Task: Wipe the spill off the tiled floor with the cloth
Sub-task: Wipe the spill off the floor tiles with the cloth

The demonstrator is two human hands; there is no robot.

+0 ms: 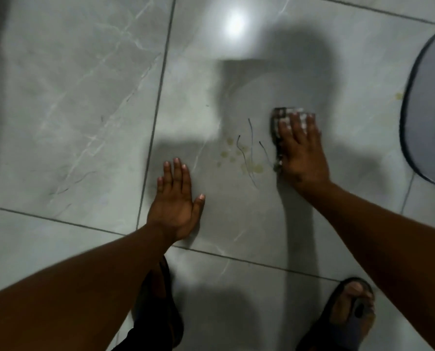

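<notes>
Pressing down flat, the person's right hand (301,150) covers a dark, light-flecked cloth (279,122) on the glossy grey marble-veined tiled floor (84,97); its fingers are stretched out over the fabric rather than curled round it, and the cloth's edge shows past the fingertips and along the thumb side. Just left of the cloth lies the spill (241,158), a scatter of pale yellowish drops, with a few thin dark threads (251,148) trailing across it. The left hand (177,201) rests palm-down on the same tile, fingers spread and empty, left of the spill. A dark sandal (348,317) on one foot shows at the lower right. A grey rounded object with a dark rim (429,115) sits at the right edge.
</notes>
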